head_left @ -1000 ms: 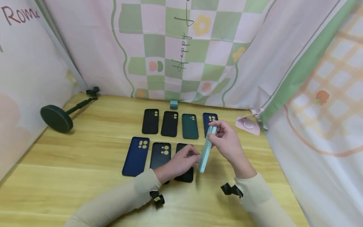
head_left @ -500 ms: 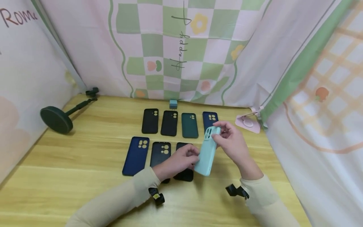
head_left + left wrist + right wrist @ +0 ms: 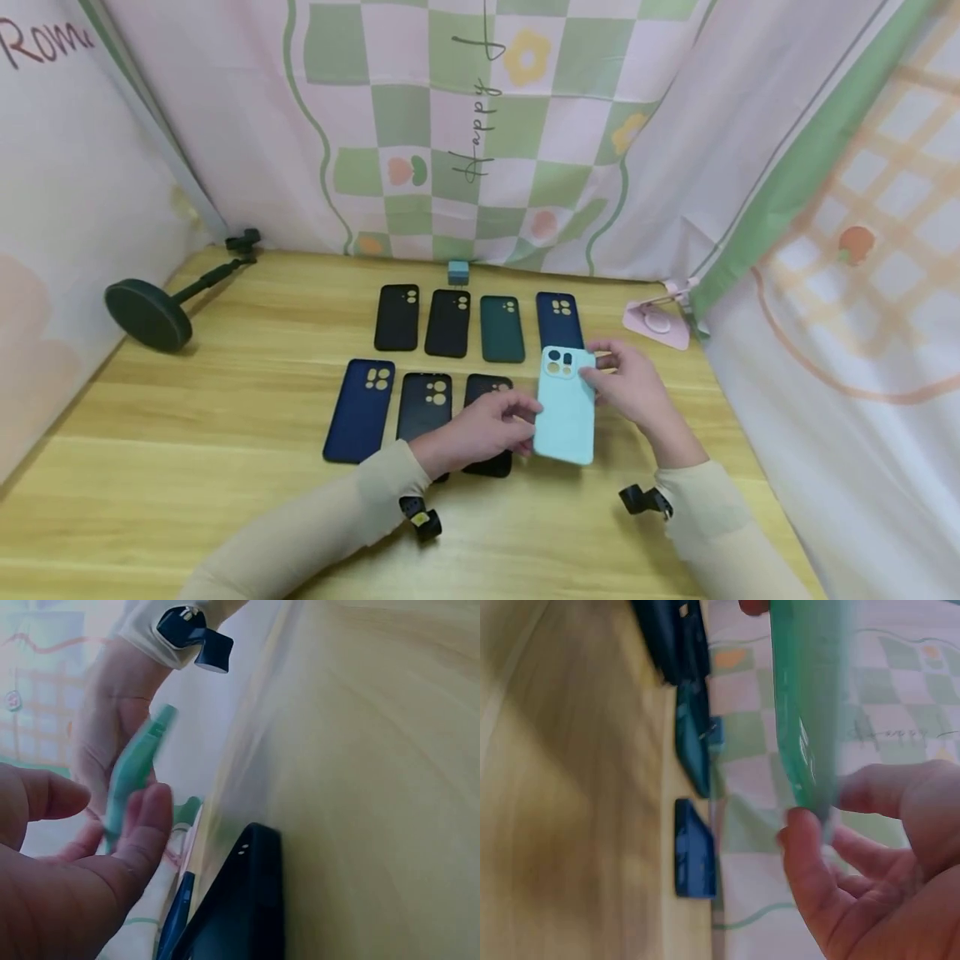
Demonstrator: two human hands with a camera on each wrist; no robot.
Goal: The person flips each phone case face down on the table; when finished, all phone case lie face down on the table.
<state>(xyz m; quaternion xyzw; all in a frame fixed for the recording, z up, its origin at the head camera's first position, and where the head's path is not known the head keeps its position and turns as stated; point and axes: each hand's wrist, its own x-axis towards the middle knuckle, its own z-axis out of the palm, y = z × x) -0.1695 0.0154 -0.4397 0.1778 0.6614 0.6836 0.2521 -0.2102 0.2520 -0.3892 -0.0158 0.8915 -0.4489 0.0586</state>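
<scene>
A light turquoise phone case (image 3: 566,417) is held up above the table, its back with camera cutouts showing in the head view. My right hand (image 3: 630,385) pinches its upper right edge between thumb and fingers. Beside the lower left edge, my left hand (image 3: 487,429) has its fingertips right at the rim; a gap shows between its thumb and fingers in the left wrist view. Under the left hand lies a black phone case (image 3: 487,462), partly hidden. A dark grey phone case (image 3: 423,408) and a blue phone case (image 3: 358,412) lie farther left.
Behind is a row with two black phone cases (image 3: 396,321) (image 3: 447,325), a dark green one (image 3: 502,331) and a blue one (image 3: 558,325), partly covered. A small blue cube (image 3: 458,272), a pink stand (image 3: 658,325) and a dark round-based stand (image 3: 150,315) are near the edges.
The turquoise case has turned from edge-on to showing its full back, and shifted slightly right. My right hand has moved right and a little down with it; the left hand stays nearly in place.
</scene>
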